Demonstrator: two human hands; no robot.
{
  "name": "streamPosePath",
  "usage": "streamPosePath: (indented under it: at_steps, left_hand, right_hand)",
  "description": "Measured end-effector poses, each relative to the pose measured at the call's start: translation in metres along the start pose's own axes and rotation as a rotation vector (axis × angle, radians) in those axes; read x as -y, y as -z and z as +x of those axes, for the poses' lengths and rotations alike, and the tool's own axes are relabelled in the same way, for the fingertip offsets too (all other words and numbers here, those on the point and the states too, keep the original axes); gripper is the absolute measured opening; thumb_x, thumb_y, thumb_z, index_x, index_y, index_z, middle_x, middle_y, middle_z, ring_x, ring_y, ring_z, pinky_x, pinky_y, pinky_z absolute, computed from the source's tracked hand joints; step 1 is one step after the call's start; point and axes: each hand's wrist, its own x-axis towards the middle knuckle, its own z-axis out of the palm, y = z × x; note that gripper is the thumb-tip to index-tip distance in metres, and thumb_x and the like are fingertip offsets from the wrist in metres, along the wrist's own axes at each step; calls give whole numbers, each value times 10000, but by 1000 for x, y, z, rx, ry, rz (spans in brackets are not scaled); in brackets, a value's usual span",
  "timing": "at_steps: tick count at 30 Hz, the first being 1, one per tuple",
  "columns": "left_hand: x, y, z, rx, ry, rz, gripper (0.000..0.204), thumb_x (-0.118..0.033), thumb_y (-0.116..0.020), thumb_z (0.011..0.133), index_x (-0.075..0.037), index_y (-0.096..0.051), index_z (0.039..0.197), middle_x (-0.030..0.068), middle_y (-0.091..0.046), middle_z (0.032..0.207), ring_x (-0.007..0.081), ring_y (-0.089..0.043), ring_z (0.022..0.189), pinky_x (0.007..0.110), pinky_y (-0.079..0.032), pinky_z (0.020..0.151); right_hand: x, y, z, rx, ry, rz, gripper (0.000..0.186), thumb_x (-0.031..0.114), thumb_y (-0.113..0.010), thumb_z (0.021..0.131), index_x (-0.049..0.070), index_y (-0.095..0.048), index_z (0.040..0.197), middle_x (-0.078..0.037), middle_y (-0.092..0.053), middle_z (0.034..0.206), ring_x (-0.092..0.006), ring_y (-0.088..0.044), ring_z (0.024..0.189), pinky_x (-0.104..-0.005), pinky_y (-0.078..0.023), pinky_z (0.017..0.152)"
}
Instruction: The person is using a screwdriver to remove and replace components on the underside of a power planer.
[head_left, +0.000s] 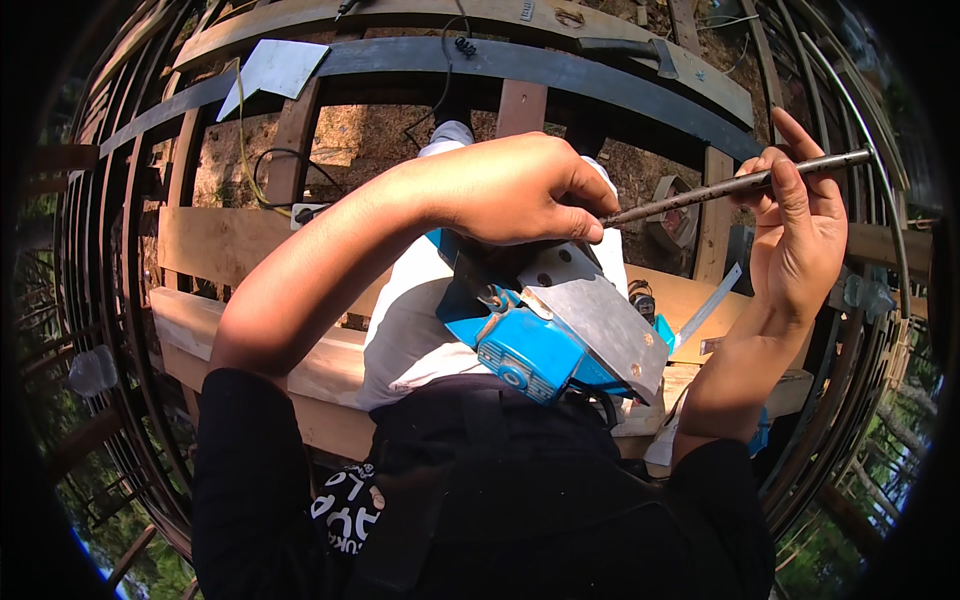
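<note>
A blue electric planer [520, 355] rests tilted in my white-trousered lap, its silver base plate [600, 310] turned upward. My left hand [545, 195] lies over the top of the planer, fingers closed at the near end of a long dark metal rod [700, 195]; what else lies under that hand is hidden. My right hand [795, 210] grips the rod toward its far end, with the forefinger raised. A metal ruler or square [705, 305] lies on the boards just right of the planer.
Wooden bench boards [210, 240] surround me. Ahead run a dark beam [430, 60] with a pale angular sheet [265, 80], loose cables, and a flat dark-handled tool [625, 55]. A power strip [305, 213] sits at the left. Long rails [100, 250] line both sides.
</note>
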Motion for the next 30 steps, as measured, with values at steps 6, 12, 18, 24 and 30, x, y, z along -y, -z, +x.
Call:
streamPosePath:
  at_steps: [6,12,18,24,30]
  left_hand:
    - [-13,-5,5,7,107,6,281,-253,-757,865,-9,-687,988,128,-732,890,210,-712,860,343,-540,752]
    - [-3,-11,4,-62,40,-36,353,-286,-753,871,-16,-672,1084,139,-723,868,217,-714,882,355,-538,785]
    - [-11,-7,6,-18,65,6,330,-256,-758,865,-3,-682,1062,156,-729,888,231,-717,883,347,-540,788]
    - [4,-10,4,-69,-103,-103,350,-302,-711,903,3,-674,1073,151,-728,903,237,-716,871,367,-536,776]
    - [-14,-10,8,-69,52,76,301,-247,-723,894,7,-671,1047,145,-724,907,233,-713,870,365,-536,754]
  right_hand:
    - [3,-2,10,222,15,112,516,138,-634,963,-128,-443,1362,-175,-672,994,-253,-716,875,-350,-622,776]
    - [-3,-6,7,154,-88,51,442,198,-570,1001,-102,-462,1306,-177,-650,977,-270,-722,873,-308,-622,717]
    - [5,-11,7,190,-104,81,325,157,-583,989,-56,-507,1222,-150,-652,939,-251,-704,840,-312,-594,698]
    - [2,-19,4,194,-82,13,263,155,-597,969,-17,-529,1156,-126,-650,924,-234,-691,851,-304,-564,690]
    - [-1,-14,4,177,-139,22,262,158,-586,970,-25,-537,1151,-127,-648,920,-233,-687,855,-303,-558,720]
